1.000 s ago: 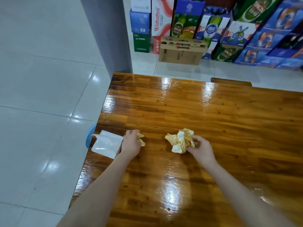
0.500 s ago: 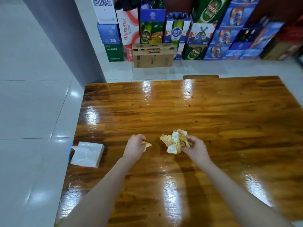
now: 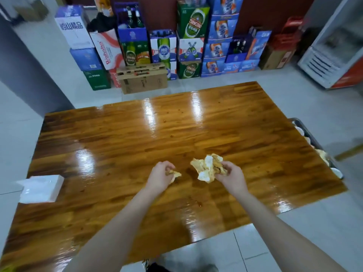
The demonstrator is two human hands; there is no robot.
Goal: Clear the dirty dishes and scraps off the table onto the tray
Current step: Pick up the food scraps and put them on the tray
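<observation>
Arms outstretched; left hand (image 3: pixel 159 176) grips a scrap (image 3: pixel 176 174), right hand (image 3: pixel 232 176) a napkin wad (image 3: pixel 208 166).

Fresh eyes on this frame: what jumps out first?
The two hands mid-table: the right hand grips a wad of stained napkins, and the left hand pinches a smaller scrap. Behind the glossy wooden table, stacked beer cases line the wall; a white tissue pack sits at the table's left edge. A tray of dishes peeks in beside the right edge.

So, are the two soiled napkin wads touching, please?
Apart. Head view: bare tabletop shows between the small wad in the left hand and the larger wad in the right hand.
</observation>
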